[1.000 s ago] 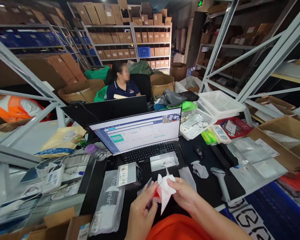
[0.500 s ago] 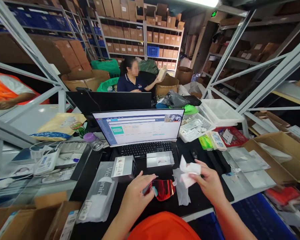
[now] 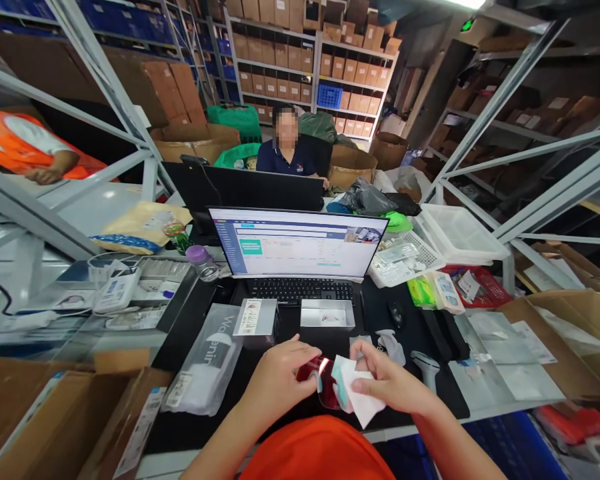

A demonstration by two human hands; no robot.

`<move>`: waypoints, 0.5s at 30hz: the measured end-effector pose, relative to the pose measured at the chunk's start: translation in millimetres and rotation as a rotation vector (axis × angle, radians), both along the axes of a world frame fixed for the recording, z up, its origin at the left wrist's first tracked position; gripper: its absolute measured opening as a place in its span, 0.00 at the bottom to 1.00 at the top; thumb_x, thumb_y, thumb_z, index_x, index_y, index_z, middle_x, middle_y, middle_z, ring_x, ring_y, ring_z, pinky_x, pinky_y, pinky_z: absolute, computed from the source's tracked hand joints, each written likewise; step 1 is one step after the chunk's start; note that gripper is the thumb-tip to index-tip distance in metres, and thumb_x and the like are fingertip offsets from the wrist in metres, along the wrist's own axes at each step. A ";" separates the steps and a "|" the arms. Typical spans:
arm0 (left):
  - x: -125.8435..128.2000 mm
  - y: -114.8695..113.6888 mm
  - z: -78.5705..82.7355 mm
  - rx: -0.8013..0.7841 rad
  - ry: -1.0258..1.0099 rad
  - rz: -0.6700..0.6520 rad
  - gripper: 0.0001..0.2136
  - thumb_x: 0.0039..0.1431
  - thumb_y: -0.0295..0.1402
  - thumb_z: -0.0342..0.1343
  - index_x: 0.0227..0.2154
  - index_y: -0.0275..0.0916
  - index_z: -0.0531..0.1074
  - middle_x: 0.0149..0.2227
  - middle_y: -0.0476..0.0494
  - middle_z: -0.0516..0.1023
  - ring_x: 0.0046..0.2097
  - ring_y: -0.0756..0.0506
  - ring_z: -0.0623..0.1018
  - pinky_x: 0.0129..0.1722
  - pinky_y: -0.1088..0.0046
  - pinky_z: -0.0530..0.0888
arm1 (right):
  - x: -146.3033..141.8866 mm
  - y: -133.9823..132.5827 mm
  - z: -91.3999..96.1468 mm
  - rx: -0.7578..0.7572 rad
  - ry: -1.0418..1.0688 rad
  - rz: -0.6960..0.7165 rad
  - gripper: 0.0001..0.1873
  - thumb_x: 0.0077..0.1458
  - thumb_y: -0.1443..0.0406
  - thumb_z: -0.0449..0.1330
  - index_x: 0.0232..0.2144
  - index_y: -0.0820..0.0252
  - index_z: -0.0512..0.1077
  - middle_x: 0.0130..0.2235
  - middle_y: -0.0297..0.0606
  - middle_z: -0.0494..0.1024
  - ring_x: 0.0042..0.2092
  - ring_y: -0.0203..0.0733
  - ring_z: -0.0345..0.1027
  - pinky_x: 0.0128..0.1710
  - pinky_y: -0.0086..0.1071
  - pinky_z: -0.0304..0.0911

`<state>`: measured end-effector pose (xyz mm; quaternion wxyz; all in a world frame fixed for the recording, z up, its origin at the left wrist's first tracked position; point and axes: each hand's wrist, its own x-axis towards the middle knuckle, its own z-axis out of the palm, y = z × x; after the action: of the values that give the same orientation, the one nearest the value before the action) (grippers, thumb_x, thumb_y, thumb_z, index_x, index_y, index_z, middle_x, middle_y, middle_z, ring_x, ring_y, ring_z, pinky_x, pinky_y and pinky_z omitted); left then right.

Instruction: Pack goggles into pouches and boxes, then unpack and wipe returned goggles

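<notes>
My left hand point(image 3: 279, 378) is closed on the left end of a red mirrored lens point(image 3: 319, 379), held just above the black desk mat point(image 3: 260, 413) in front of my orange top. My right hand point(image 3: 389, 381) pinches a white folded cloth point(image 3: 359, 395) and holds it against the right side of the lens. Straight ahead of my hands stand a small open grey box point(image 3: 327, 314) and a closed grey box with a label point(image 3: 255, 319), before the keyboard point(image 3: 301, 290) and the lit monitor point(image 3: 298, 243).
A clear plastic bag point(image 3: 205, 363) lies left of my hands, a barcode scanner point(image 3: 424, 365) and mouse point(image 3: 395, 311) to the right. White baskets point(image 3: 455, 231), cardboard boxes point(image 3: 570, 327) and metal shelf frames surround the desk. A person sits behind the monitors; another in orange is at far left.
My right hand came back in from the right with the white cloth and now meets the red lens. The view has shifted a little leftward and up.
</notes>
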<state>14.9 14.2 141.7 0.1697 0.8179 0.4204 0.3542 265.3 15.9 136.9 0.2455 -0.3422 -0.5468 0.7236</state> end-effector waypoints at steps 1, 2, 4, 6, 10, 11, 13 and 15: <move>1.9 0.4 2.0 -0.013 0.022 -0.024 0.13 0.47 0.23 0.56 0.34 0.44 0.79 0.32 0.51 0.84 0.34 0.47 0.83 0.56 0.58 0.76 | 1.1 -0.2 -0.2 0.028 -0.023 -0.010 0.19 0.54 0.54 0.68 0.38 0.54 0.64 0.25 0.25 0.68 0.23 0.30 0.54 0.22 0.24 0.46; 4.0 0.8 3.9 -0.015 0.049 -0.047 0.12 0.47 0.23 0.55 0.32 0.44 0.78 0.29 0.52 0.83 0.31 0.48 0.82 0.55 0.59 0.76 | 1.7 -0.2 -0.4 0.069 -0.053 -0.014 0.18 0.53 0.55 0.68 0.34 0.55 0.63 0.25 0.24 0.65 0.24 0.30 0.53 0.23 0.24 0.46; 7.7 1.0 6.6 0.001 0.107 -0.076 0.10 0.46 0.23 0.54 0.29 0.44 0.76 0.25 0.53 0.79 0.28 0.49 0.79 0.55 0.59 0.76 | 1.0 0.5 -0.5 0.155 -0.125 -0.020 0.20 0.52 0.55 0.69 0.27 0.57 0.62 0.25 0.25 0.61 0.26 0.31 0.50 0.25 0.26 0.46; 9.4 0.8 7.3 0.029 0.159 -0.087 0.09 0.47 0.23 0.53 0.28 0.43 0.75 0.24 0.53 0.77 0.26 0.49 0.78 0.55 0.59 0.76 | -1.4 1.8 0.5 0.215 -0.190 -0.036 0.22 0.52 0.56 0.69 0.23 0.58 0.60 0.24 0.25 0.59 0.27 0.31 0.48 0.26 0.27 0.45; 6.2 -0.3 4.9 0.106 0.215 -0.074 0.12 0.48 0.23 0.53 0.34 0.41 0.76 0.28 0.50 0.81 0.29 0.47 0.80 0.55 0.56 0.76 | -8.0 4.9 5.1 0.265 -0.227 -0.043 0.20 0.54 0.57 0.67 0.24 0.57 0.60 0.25 0.25 0.58 0.28 0.32 0.47 0.27 0.28 0.45; 4.6 -0.6 4.5 0.115 0.214 -0.067 0.13 0.48 0.23 0.53 0.35 0.41 0.76 0.30 0.49 0.82 0.30 0.47 0.81 0.56 0.55 0.76 | -9.3 5.3 6.0 0.264 -0.210 -0.039 0.20 0.54 0.57 0.67 0.24 0.57 0.59 0.25 0.25 0.58 0.28 0.32 0.48 0.27 0.28 0.45; 1.0 -1.1 4.5 0.102 0.199 -0.056 0.14 0.49 0.23 0.54 0.37 0.42 0.77 0.32 0.49 0.83 0.32 0.47 0.82 0.57 0.55 0.75 | -10.3 5.2 6.3 0.223 -0.143 -0.035 0.21 0.55 0.55 0.66 0.24 0.57 0.59 0.25 0.25 0.58 0.28 0.32 0.48 0.26 0.28 0.45; -2.4 -1.5 5.4 0.066 0.173 -0.050 0.13 0.50 0.24 0.55 0.38 0.43 0.78 0.33 0.49 0.83 0.33 0.47 0.82 0.57 0.55 0.75 | -8.7 3.7 4.6 0.123 -0.058 0.007 0.21 0.54 0.54 0.66 0.27 0.56 0.60 0.26 0.25 0.60 0.27 0.31 0.49 0.26 0.27 0.46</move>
<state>12.5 12.7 147.2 0.1143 0.8607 0.4011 0.2918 256.6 19.6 141.5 0.2476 -0.3454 -0.5985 0.6792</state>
